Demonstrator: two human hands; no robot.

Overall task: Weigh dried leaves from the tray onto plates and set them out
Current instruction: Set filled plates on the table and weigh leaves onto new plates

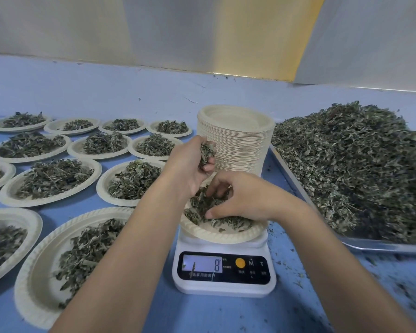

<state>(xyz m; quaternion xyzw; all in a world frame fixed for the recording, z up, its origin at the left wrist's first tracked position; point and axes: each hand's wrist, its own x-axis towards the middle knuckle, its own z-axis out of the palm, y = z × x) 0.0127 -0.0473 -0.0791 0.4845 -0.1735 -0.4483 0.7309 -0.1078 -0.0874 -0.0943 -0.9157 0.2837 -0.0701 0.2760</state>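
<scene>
The white digital kitchen scale (pixel 223 272) stood on the blue table (pixel 226 316), and I took my bearings from it. On its platform sat a pale round paper plate (pixel 226 236) with a ribbed rim, and a thin scatter of dried grey-green leaves (pixel 202 207) lay on it. The display read 8, though the unit was too small for me to make out.

Just above the scale's far-left corner, the person's left hand (pixel 190 162) was closed round a clump of leaves, fingers curled about it and some bits poking out. The right hand (pixel 240 195) was down on the plate with its bent fingers among the leaves. I could not tell whether it pinched any or only stirred them.

Right of the scale lay the shallow silver metal tray (pixel 382 246), heaped high with the same leaves. Directly behind the scale rose a tall stack of empty plates (pixel 238 138). To its left, the filled plates (pixel 50 181) were spread out in rows.

To my eye this was the weighing step, with a portion being trimmed to its mark. Next, I'd say, small pinches should go on or off while the person watched the figure. Both hands would have to come off the plate for an honest reading, before it joined the rows on the left.
</scene>
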